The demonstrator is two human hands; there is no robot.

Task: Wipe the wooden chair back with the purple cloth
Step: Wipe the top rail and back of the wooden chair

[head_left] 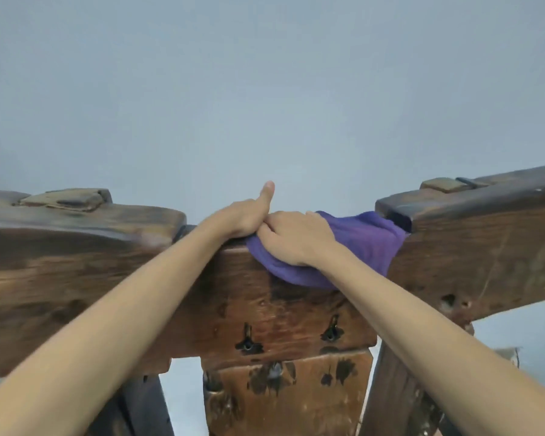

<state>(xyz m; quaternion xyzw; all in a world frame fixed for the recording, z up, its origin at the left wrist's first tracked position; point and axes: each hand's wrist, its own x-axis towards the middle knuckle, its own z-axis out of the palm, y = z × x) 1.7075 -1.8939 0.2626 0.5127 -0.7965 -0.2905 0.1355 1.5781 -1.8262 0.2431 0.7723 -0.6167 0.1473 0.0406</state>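
Observation:
The dark wooden chair back (76, 265) spans the whole view, with a lower dip in the middle of its top rail. A purple cloth (368, 243) is draped over that dip, hanging down the near face. My right hand (296, 237) presses on the cloth with its fingers curled into the fabric. My left hand (243, 218) rests on the rail just left of the cloth, fingers hooked over the far edge, thumb raised, touching the right hand.
A plain pale blue-grey wall (265, 89) fills the view behind the chair. The raised rail ends (472, 196) stand to either side of the hands. Below, a central splat (290, 394) and dark uprights (397, 398) run downward.

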